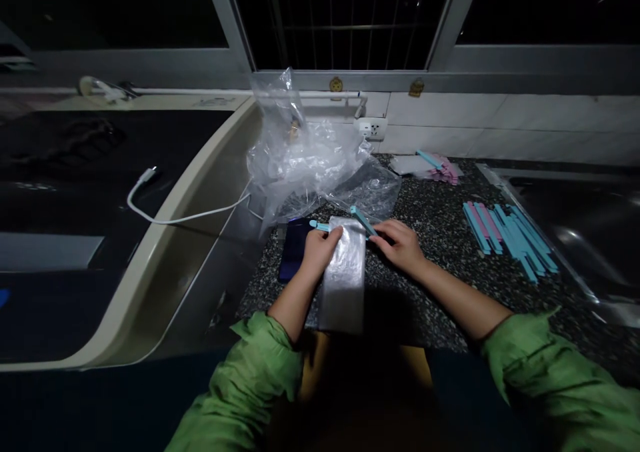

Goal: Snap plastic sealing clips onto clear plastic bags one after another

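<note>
In my left hand (323, 249), thumb on top, is the upper left edge of a flat, shiny plastic packet (345, 279) on the counter. A light-blue strip (319, 226) with a rounded end sticks out just beyond that hand, partly hidden by it and the packet. My right hand (400, 244) pinches the lower end of a light-blue bag sealing clip (363, 221), which slants up and left over the packet's top right corner. A dark, flat phone-like object (294, 252) lies left of the packet, partly under my left wrist.
Crumpled clear plastic bags (320, 162) pile up behind my hands. Several blue and pink clips (510, 235) lie to the right beside the sink (580, 239). More pink pieces (447, 170) lie near the wall. A washing machine (165, 252) with a white cable (200, 213) stands left.
</note>
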Demonstrator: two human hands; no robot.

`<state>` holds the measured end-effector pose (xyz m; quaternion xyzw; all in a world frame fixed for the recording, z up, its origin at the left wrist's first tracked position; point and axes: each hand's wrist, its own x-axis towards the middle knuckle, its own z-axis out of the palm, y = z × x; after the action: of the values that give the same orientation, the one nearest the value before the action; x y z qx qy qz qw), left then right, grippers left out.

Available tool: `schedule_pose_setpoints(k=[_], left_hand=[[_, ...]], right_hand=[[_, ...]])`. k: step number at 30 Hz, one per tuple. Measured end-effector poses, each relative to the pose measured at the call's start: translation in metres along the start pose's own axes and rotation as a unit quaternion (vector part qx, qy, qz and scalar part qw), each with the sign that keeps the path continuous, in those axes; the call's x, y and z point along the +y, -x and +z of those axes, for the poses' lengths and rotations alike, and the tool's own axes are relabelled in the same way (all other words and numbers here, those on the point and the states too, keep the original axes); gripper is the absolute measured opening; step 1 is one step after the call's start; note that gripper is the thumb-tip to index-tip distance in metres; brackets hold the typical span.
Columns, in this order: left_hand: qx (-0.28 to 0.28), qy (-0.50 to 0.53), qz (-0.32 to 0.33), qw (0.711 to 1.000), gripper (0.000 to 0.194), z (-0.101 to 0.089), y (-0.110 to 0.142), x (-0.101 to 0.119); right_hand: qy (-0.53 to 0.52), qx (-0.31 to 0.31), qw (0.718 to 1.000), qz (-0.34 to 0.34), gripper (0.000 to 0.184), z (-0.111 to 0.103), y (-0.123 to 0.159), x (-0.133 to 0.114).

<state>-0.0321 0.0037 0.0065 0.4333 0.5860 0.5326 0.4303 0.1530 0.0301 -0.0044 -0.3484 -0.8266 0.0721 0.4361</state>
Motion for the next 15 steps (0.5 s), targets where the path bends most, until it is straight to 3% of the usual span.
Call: schedule_pose_setpoints(k=[6, 15], left_hand=[[-0.033, 0.021, 0.012, 0.999, 0.026, 0.006, 0.003, 0.002], [-0.066, 0.056, -0.039, 0.996, 0.021, 0.014, 0.002, 0.0]], right_hand=[[0.003, -0.007, 1.0, -0.007, 0.016, -0.007, 0.004, -0.003], [0.02, -0.012, 0.999, -0.028, 0.018, -0.009, 0.008, -0.001]])
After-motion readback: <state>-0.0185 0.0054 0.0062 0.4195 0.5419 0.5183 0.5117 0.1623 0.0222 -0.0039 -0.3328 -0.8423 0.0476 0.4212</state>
